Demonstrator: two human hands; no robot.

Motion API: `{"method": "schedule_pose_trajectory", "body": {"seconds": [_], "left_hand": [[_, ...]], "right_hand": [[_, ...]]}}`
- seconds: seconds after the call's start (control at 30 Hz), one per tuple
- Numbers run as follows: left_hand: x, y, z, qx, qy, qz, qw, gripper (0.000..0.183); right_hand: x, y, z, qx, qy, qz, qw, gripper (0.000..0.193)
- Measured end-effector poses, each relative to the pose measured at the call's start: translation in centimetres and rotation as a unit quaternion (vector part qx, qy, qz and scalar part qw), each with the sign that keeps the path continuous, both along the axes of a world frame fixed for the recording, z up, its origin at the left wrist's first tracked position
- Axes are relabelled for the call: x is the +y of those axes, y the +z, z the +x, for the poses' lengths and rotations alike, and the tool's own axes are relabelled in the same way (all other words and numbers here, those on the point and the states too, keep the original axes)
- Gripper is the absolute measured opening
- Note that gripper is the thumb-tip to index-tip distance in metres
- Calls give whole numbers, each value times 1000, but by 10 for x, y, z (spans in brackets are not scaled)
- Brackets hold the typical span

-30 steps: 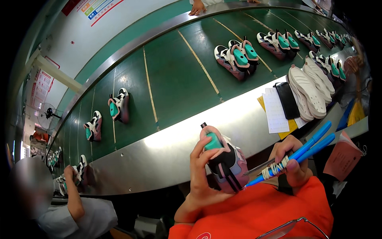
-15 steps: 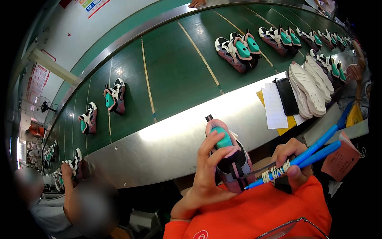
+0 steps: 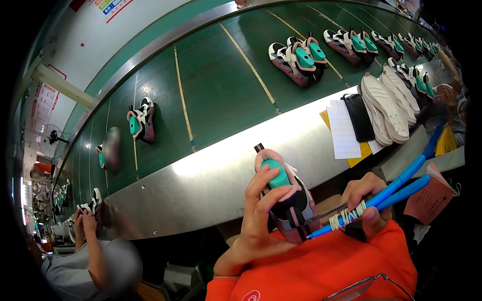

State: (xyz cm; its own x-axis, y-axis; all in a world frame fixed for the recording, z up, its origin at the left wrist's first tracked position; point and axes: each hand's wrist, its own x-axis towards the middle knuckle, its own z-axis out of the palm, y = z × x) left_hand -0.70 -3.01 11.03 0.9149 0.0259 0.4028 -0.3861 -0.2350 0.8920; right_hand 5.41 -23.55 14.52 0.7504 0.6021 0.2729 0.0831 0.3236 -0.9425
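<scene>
My left hand is closed around a grey, black and pink sneaker, held tilted in front of my orange top. Two of its fingers press on the turquoise insert in the shoe's opening. In my right hand is a blue pen, bundled with a thin metal tool by pale elastic bands. Blue shafts stick out past the hand to the upper right. The pen's tip is at the sneaker's lower edge, and the metal part points at its side; I cannot tell whether either touches.
A steel ledge borders the green conveyor, which carries sneakers. White soles, a black phone and papers lie right. A pink booklet is beside my right arm. A co-worker handles shoes at left.
My hands keep nearly the same hold on sneaker and pen. At left, the co-worker's two hands are now together at a shoe, where one showed before. The view has shifted slightly.
</scene>
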Motion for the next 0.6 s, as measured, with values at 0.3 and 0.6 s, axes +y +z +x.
{"method": "schedule_pose_trajectory", "body": {"seconds": [0.3,0.6], "left_hand": [[7,3,-5,15,7,7,1000,80],[13,3,-6,2,7,12,1000,79]], "right_hand": [[5,-5,-3,-35,-11,6,999,25],[8,2,2,-69,68,-10,995,27]]}}
